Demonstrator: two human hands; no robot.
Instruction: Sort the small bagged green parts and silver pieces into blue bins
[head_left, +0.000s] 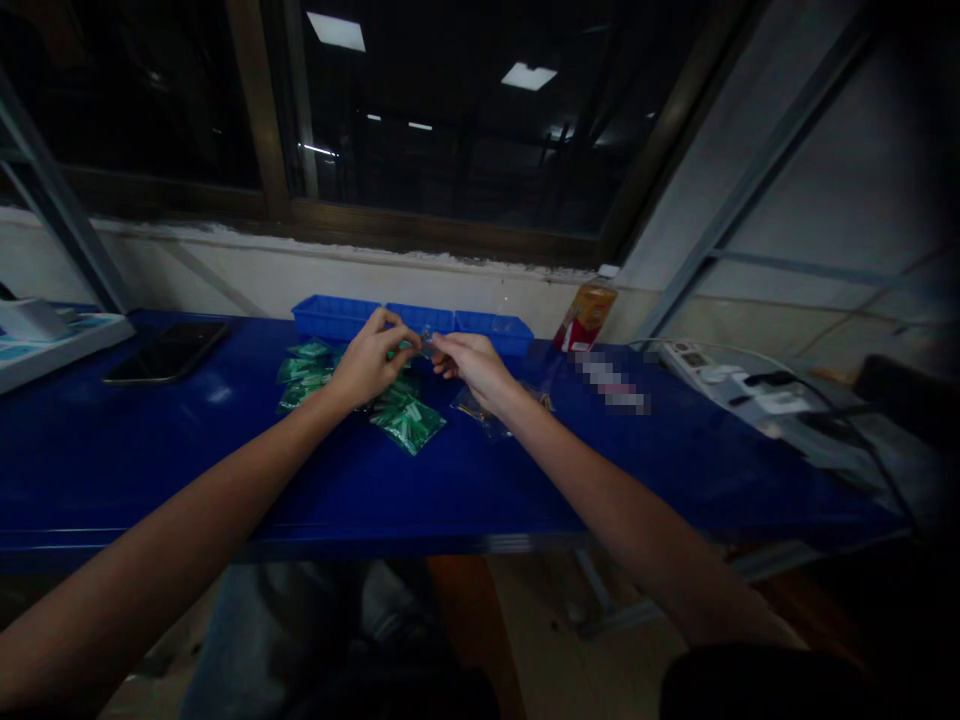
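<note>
My left hand (373,358) and my right hand (474,365) meet over the middle of the blue table, fingers pinched. Between their fingertips is a small clear plastic bag (427,338), its contents too small to make out. Under and around my left hand lies a pile of clear bags with green pieces inside (409,422). Beneath my right wrist rests another clear bag holding brass-coloured pieces (471,404), partly hidden by the arm. Just behind the hands stand blue plastic bins (337,318) in a row.
A bottle with an orange-brown drink (589,315) stands right of the bins. On the left lie a dark phone (166,352) and a white power strip (67,345). Another power strip with cables (720,380) sits at right. A window rises behind the table (225,470).
</note>
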